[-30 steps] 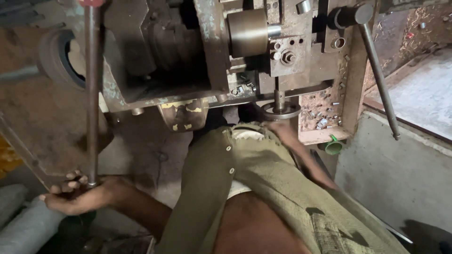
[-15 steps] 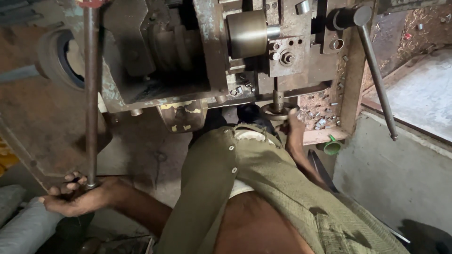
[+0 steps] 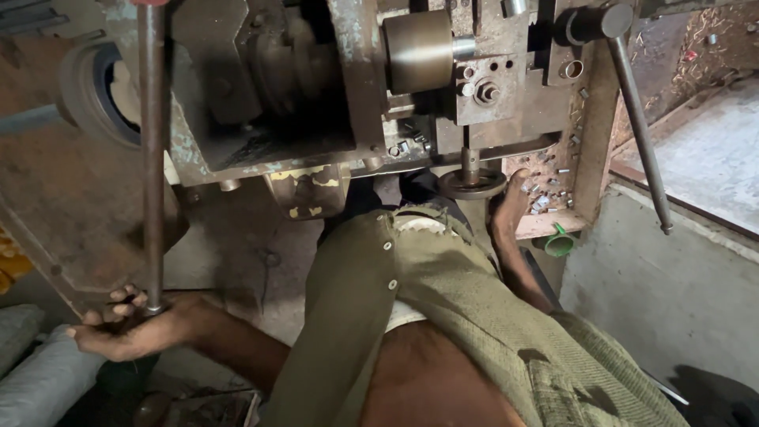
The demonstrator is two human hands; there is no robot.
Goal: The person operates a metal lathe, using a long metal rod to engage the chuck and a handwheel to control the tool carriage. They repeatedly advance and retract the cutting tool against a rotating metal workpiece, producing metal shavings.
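At the lower left of the frame the left hand wraps its fingers around the bottom end of a long steel lever bar, which rises straight up to the top left edge beside the worn press machine. The grip looks closed on the bar, the thumb side hidden. At centre right the right hand reaches up to the machine's work shelf, fingertips just beside the round die disc under a short vertical spindle; whether it pinches anything cannot be told. Small metal pieces lie scattered on that shelf, near the fingers. A second slanted handle hangs at the upper right, untouched.

To work the lever well, it seems wise to keep the right fingers clear of the disc before pulling, and to hold the bar low for leverage, pulling steadily rather than jerking.
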